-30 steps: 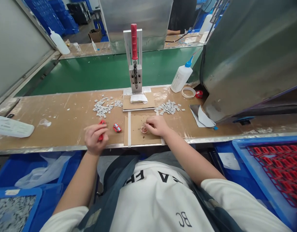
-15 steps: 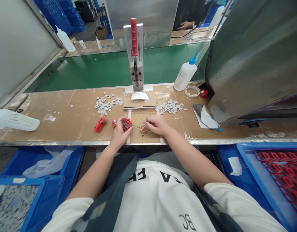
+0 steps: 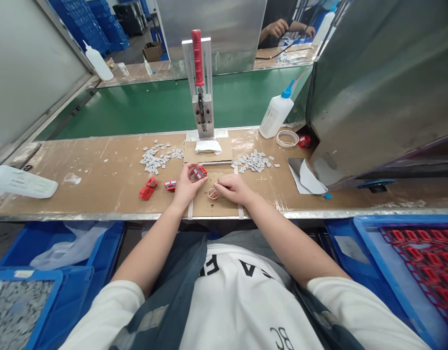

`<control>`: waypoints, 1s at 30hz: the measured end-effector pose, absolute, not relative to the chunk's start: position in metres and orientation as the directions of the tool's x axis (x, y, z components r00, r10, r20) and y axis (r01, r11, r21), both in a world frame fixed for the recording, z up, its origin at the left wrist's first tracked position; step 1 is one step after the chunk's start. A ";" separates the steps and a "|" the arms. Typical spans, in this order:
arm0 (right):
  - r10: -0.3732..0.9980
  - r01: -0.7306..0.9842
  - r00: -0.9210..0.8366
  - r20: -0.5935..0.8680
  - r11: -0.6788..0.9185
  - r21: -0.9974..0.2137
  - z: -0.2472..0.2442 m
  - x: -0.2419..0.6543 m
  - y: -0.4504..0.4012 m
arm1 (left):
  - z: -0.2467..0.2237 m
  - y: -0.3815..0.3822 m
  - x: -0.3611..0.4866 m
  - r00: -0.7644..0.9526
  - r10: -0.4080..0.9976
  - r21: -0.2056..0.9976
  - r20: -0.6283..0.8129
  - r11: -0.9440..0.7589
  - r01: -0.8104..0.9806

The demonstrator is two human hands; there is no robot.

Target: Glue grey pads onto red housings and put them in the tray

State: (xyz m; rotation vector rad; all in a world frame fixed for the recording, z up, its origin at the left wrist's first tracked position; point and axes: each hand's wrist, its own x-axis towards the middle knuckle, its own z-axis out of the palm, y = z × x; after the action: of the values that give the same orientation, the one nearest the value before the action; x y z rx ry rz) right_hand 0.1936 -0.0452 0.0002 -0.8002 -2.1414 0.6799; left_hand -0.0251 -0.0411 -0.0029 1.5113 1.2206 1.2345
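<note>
My left hand (image 3: 185, 188) is closed on a small red toy car (image 3: 201, 171), holding it by the fingertips just over the brown board. My right hand (image 3: 234, 188) is curled in a pinch at the edge of a small round dish (image 3: 213, 198); what the fingers hold, if anything, is too small to tell. Left of my left hand a second red toy car (image 3: 170, 185) lies on the bench, partly covered by the hand. Farther left are more red toy pieces (image 3: 148, 188), touching each other.
A toggle clamp with a red handle (image 3: 197, 58) stands at the bench's back. Loose grey tiles (image 3: 156, 158) and more grey tiles (image 3: 255, 161) flank it. A white bottle (image 3: 277, 115) and tape roll (image 3: 287, 138) stand right. Beyond the green belt (image 3: 136, 109) are another person's hands.
My left hand has lifted the toy car up and to the right, uncovering more of the second car. The right hand stays beside the dish. Across the belt, the other person's hands have moved.
</note>
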 end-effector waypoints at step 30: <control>0.884 0.352 -0.085 0.460 0.459 -0.816 0.000 0.189 -0.039 | -0.004 -0.045 -0.025 0.169 0.979 0.972 0.116 -0.147 0.183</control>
State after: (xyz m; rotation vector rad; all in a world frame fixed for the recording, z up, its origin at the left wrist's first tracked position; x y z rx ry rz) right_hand 0.1895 -0.0387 -0.0001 -1.0833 -1.6598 0.6334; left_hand -0.0246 -0.0450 -0.0035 1.5224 1.1638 1.0868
